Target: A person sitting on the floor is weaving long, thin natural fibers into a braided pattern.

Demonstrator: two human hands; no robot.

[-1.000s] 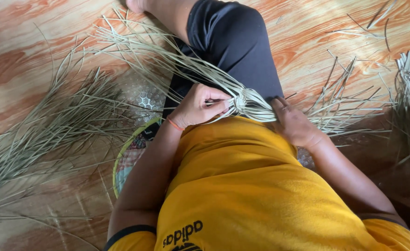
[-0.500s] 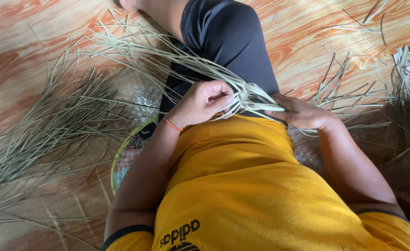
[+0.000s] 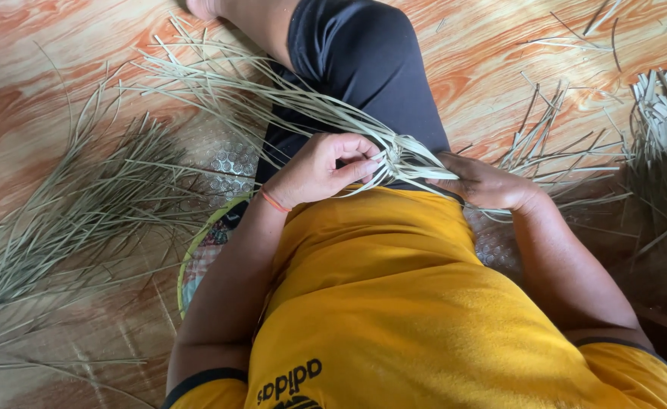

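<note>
A bundle of pale dried grass strips [image 3: 288, 98] lies across my lap, gathered into a woven knot [image 3: 402, 157] above my yellow shirt. My left hand [image 3: 320, 168], with an orange band at the wrist, pinches strips at the left side of the knot. Closed around the strips on the knot's right side is my right hand [image 3: 485, 184]. Loose strip ends fan out from the knot toward the upper left and to the right.
A large heap of grass strips [image 3: 68, 220] lies on the wood-patterned floor [image 3: 38, 76] at left. More strips [image 3: 553, 144] scatter at right, with a bunch of pale cut ends [image 3: 663, 106] at the right edge. A round woven tray rim [image 3: 190, 257] shows under my left arm.
My right hand rose from resting flat beside the bundle and closed on the strips at the knot. My left hand's fingers shifted slightly on the knot.
</note>
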